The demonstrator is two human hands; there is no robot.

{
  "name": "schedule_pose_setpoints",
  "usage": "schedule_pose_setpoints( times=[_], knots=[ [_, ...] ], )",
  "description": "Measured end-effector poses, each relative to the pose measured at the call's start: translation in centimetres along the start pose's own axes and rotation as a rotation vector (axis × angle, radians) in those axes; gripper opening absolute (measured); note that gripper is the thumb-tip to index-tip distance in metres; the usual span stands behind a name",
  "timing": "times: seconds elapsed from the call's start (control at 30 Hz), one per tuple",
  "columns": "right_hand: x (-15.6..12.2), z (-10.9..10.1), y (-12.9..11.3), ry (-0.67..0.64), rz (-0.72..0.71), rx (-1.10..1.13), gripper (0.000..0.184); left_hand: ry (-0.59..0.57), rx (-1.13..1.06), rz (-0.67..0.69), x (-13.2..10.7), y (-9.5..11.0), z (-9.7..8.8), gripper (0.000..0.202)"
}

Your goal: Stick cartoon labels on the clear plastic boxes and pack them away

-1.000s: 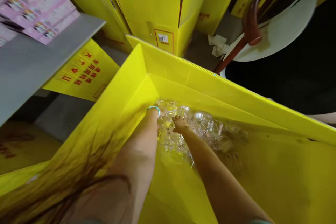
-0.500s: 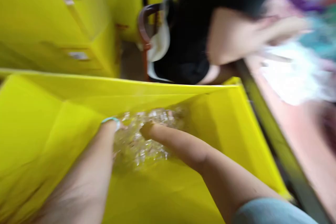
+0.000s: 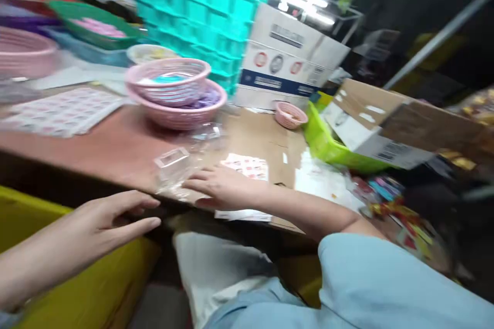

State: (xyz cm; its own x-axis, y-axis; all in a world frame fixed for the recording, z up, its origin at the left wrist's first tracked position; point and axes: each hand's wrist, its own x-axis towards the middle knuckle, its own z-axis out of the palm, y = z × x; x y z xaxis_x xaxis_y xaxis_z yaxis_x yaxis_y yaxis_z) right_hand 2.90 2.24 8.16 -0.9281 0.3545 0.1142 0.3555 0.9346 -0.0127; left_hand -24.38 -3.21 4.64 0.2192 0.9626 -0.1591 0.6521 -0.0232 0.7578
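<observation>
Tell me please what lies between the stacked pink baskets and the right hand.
In the head view, clear plastic pieces lie on the table between the stacked pink baskets and right hand; blur obscures their shapes.

Blurred lettering (image 3: pixel 287 34) there on the white box (image 3: pixel 247 96), round symbols (image 3: pixel 276 63) beneath it, none of it readable! Printed sheets (image 3: pixel 69 111) too, equally illegible.

Clear plastic box (image 3: pixel 172 162), rectangular, near front edge of table (image 3: pixel 108 149)

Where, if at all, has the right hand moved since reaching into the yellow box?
Yes: judged against the table, the right hand went from beside it to over its near edge.
</observation>
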Motion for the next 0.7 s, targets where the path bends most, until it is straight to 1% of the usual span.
schedule_pose_setpoints(
  times=[0.07, 0.1, 0.13, 0.17, 0.23, 0.3, 0.33, 0.37, 0.4, 0.43, 0.5, 0.53, 0.6, 0.63, 0.7],
  knots=[
    [-10.4, 0.0, 3.3, 0.034, 0.319, -0.02, 0.04, -0.168, 0.092, 0.116, 5.0, 7.4, 4.8, 0.049],
    [-15.3, 0.2, 4.6, 0.051, 0.483, -0.037, 0.041, -0.216, 0.14, 0.169, 7.4, 10.5, 7.4, 0.053],
    [-20.0, 0.3, 5.6, 0.064, 0.636, -0.059, 0.044, -0.235, 0.182, 0.222, 9.7, 13.2, 10.1, 0.057],
    [-24.5, 0.3, 6.4, 0.09, 0.789, -0.09, 0.048, -0.249, 0.212, 0.29, 11.9, 15.5, 12.8, 0.059],
    [-32.5, 0.0, 7.6, 0.141, 1.074, -0.174, 0.052, -0.28, 0.239, 0.449, 15.8, 19.3, 18.2, 0.063],
    [-38.9, -0.7, 8.2, 0.165, 1.319, -0.268, 0.055, -0.3, 0.224, 0.594, 19.0, 22.4, 23.4, 0.065],
    [-41.4, -1.0, 8.3, 0.152, 1.411, -0.299, 0.056, -0.294, 0.207, 0.658, 20.4, 23.8, 25.8, 0.065],
    [-43.5, -1.2, 8.3, 0.121, 1.471, -0.31, 0.058, -0.281, 0.187, 0.715, 21.5, 25.1, 28.2, 0.064],
    [-45.0, -1.3, 8.3, 0.079, 1.5, -0.307, 0.061, -0.268, 0.174, 0.765, 22.5, 26.4, 30.4, 0.062],
    [-46.0, -1.2, 8.3, 0.031, 1.499, -0.302, 0.063, -0.261, 0.175, 0.805, 23.3, 27.6, 32.4, 0.06],
    [-46.7, -0.5, 8.3, -0.043, 1.448, -0.33, 0.067, -0.273, 0.224, 0.862, 24.5, 29.5, 35.7, 0.057],
    [-46.6, 0.0, 8.4, -0.057, 1.424, -0.368, 0.066, -0.286, 0.256, 0.88, 24.9, 30.2, 36.9, 0.055],
    [-46.0, 1.1, 8.8, -0.063, 1.404, -0.456, 0.057, -0.3, 0.293, 0.887, 25.5, 31.0, 38.4, 0.047],
    [-45.7, 1.6, 9.0, -0.066, 1.391, -0.482, 0.051, -0.297, 0.296, 0.878, 25.6, 31.0, 38.7, 0.043],
    [-45.3, 2.3, 9.6, -0.083, 1.34, -0.5, 0.043, -0.269, 0.291, 0.838, 25.8, 30.7, 38.4, 0.035]
  ],
)
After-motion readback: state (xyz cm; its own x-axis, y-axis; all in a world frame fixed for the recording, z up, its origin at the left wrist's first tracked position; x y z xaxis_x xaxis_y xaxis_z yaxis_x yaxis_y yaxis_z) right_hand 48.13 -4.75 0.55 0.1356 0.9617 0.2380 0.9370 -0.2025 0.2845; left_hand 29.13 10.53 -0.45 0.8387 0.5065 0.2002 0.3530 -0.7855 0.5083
